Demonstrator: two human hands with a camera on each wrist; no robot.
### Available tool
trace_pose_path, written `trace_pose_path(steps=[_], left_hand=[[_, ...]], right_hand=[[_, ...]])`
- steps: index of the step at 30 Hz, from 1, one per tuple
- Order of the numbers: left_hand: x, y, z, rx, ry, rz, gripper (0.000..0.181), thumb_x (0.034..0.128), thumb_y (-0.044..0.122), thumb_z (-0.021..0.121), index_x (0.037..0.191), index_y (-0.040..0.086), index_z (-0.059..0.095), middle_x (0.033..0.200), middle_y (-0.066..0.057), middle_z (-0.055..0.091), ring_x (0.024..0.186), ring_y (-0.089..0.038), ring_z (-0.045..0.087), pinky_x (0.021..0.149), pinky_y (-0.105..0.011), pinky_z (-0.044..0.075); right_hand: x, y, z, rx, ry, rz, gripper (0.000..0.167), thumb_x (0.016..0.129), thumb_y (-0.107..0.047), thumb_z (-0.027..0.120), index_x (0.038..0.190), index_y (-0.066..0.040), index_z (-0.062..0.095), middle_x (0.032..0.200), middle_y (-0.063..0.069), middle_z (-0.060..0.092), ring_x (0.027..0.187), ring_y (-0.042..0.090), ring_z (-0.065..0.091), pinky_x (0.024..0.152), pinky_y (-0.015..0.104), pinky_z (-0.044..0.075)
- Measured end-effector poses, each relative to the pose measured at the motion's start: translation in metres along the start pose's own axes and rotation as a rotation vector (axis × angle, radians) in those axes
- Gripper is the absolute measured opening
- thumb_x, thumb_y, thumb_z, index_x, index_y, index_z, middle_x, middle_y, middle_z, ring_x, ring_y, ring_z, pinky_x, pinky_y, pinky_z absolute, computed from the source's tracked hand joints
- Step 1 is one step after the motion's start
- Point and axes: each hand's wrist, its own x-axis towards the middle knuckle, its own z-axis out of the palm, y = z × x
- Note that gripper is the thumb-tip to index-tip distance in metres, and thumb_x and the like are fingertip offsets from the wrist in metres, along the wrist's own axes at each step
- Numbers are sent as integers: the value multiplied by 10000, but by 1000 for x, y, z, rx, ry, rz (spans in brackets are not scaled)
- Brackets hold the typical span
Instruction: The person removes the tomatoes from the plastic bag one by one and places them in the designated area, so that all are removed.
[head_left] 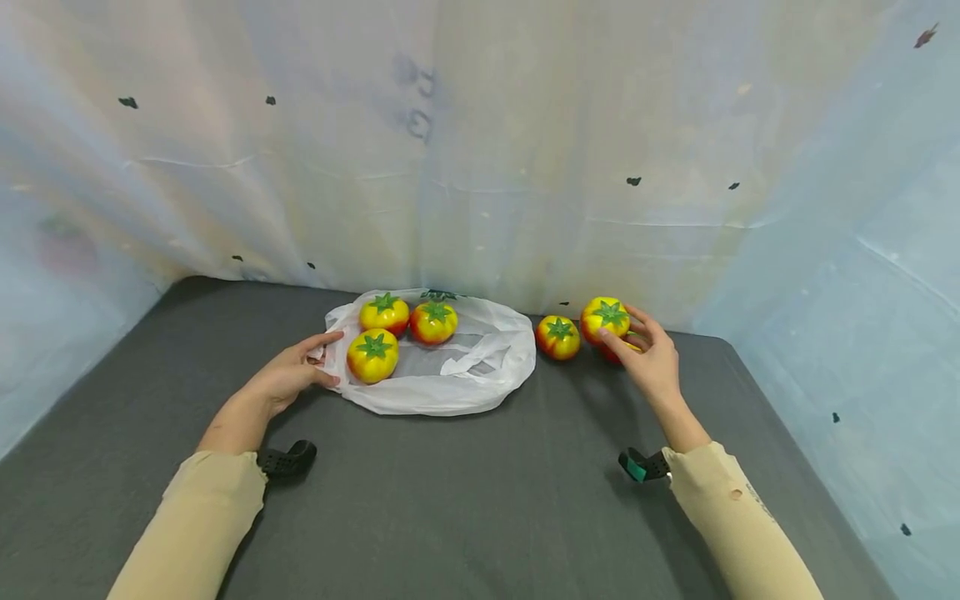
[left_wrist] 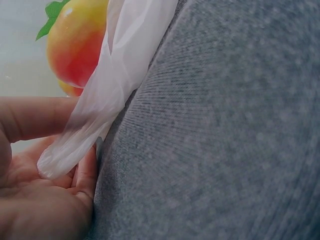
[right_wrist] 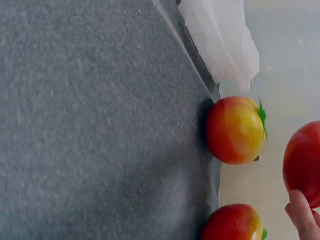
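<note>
A white plastic bag (head_left: 435, 398) lies spread with its mouth upward, and three yellow-red toy tomatoes (head_left: 372, 357) with green leaf tops sit in its left part. My left hand (head_left: 288, 377) holds the bag's left end; in the left wrist view the gathered plastic (left_wrist: 75, 145) passes between thumb and fingers. On the right, my right hand (head_left: 654, 358) grips a tomato (head_left: 600, 313) by its side, raised off the table. Below it another tomato (right_wrist: 232, 225) rests on the table, partly hidden in the head view. One more tomato (head_left: 557, 338) stands just right of the bag.
The dark grey table (head_left: 465, 500) ends at a pale plastic sheet (head_left: 510, 167) hanging behind it. Similar sheeting (head_left: 885, 333) closes off the right side. Black straps (head_left: 288, 460) sit at both wrists, by beige sleeves.
</note>
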Motion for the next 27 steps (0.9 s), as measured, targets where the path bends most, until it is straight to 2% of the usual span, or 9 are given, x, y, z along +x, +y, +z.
trace_pose_path(steps=[4, 9, 12, 15, 17, 21, 27], left_hand=[[-1, 0, -1, 0, -1, 5, 906, 816, -34, 651, 1546, 129, 140, 1571, -251, -147, 1424, -442, -37, 1117, -644, 70], [-2, 0, -1, -1, -4, 5, 909, 815, -39, 648, 1546, 128, 136, 1569, -249, -158, 1427, -446, -60, 1114, -651, 64], [-2, 1, -1, 3, 0, -1, 908, 815, -35, 650, 1547, 136, 140, 1571, -245, -157, 1430, -446, -68, 1111, -655, 62], [-2, 0, -1, 8, 2, -4, 906, 819, -28, 650, 1548, 147, 142, 1573, -236, -161, 1434, -442, -83, 1112, -655, 55], [-1, 0, -1, 9, 1, -6, 902, 822, -23, 648, 1549, 154, 143, 1574, -231, -163, 1435, -440, -88, 1113, -653, 50], [-1, 0, -2, 12, -5, -8, 895, 827, -16, 644, 1549, 160, 145, 1576, -227, -160, 1435, -443, -85, 1113, -653, 45], [-2, -1, -2, 9, -7, -1, 889, 825, -22, 643, 1547, 149, 153, 1575, -230, -158, 1434, -440, -79, 1114, -652, 40]], right_hand=[[1, 2, -4, 8, 3, 2, 679, 867, -388, 683, 1462, -209, 408, 1396, 174, 495, 1218, 317, 554, 973, 489, 460], [1, 3, -10, -14, 9, 11, 684, 867, -404, 677, 1464, -208, 405, 1400, 181, 490, 1227, 329, 543, 962, 476, 471], [2, 3, -15, -49, 18, 9, 679, 870, -419, 667, 1461, -206, 410, 1402, 178, 494, 1223, 328, 546, 883, 353, 514], [3, 4, -19, -75, 27, 3, 681, 870, -436, 660, 1460, -204, 412, 1398, 181, 498, 1219, 327, 550, 822, 260, 500], [4, 6, -22, -76, 32, 7, 688, 869, -443, 658, 1462, -201, 408, 1397, 184, 496, 1222, 326, 548, 850, 297, 511], [6, 9, -26, -78, 43, 32, 697, 872, -458, 646, 1471, -206, 393, 1407, 186, 484, 1226, 329, 543, 956, 474, 472], [8, 13, -31, -67, 60, 71, 716, 870, -472, 641, 1478, -204, 377, 1429, 203, 457, 1252, 346, 519, 985, 516, 442]])
